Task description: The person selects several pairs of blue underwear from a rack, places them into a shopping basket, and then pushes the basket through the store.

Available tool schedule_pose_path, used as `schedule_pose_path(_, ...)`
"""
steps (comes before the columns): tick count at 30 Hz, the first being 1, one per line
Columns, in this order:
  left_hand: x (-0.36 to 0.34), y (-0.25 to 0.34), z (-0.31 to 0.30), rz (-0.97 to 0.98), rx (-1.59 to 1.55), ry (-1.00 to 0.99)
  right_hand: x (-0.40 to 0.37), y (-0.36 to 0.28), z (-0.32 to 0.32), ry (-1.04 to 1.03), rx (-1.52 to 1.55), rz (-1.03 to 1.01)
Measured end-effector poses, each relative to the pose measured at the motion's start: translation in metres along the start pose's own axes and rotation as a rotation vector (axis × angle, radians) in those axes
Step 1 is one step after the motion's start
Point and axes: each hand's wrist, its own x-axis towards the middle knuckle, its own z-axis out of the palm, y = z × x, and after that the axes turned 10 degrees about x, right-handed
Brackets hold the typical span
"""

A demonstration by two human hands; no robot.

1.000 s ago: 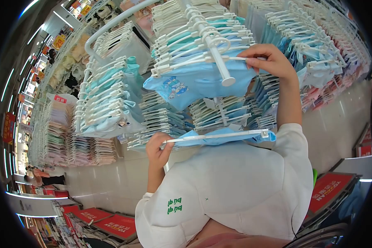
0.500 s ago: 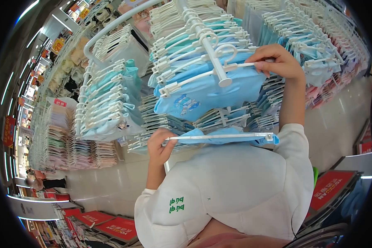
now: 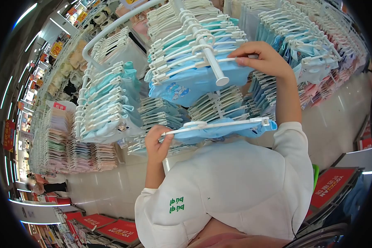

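Observation:
My left hand (image 3: 156,142) is closed on one end of a white hanger (image 3: 219,123) in front of my chest. A light blue garment (image 3: 223,131) hangs from this hanger, seen almost edge-on. My right hand (image 3: 262,60) is raised at the hanging rack, its thumb and forefinger closed at the end of the frontmost white hanger there. That hanger bears a blue garment (image 3: 190,84) with a small printed figure. It hangs below the white rail (image 3: 211,62), close behind the rail's round end.
Racks of teal garments (image 3: 107,105) and blue garments (image 3: 293,47) flank the middle rail. More hangers hang lower down. Red signs (image 3: 332,186) stand at the right and lower left. Another person (image 3: 51,187) is far off at the left, over the shiny floor (image 3: 111,182).
My right hand and the front blue garment have moved up and back along the rail. The hanger in my left hand has tilted and risen slightly at its right end, and its hook now shows.

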Motion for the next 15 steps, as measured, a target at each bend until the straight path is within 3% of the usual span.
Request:
schedule_pose_path(2,0.003,0.001,0.0,-0.023,0.029,0.021,0.001,0.0,-0.001,0.045,-0.194,-0.18)
schedule_pose_path(12,0.023,0.001,0.0,-0.067,-0.003,0.028,-0.01,-0.001,0.0,0.14,-0.16,-0.144)
schedule_pose_path(15,0.035,0.01,0.0,-0.081,0.023,0.044,-0.02,-0.013,0.007,0.321,-0.251,-0.275)
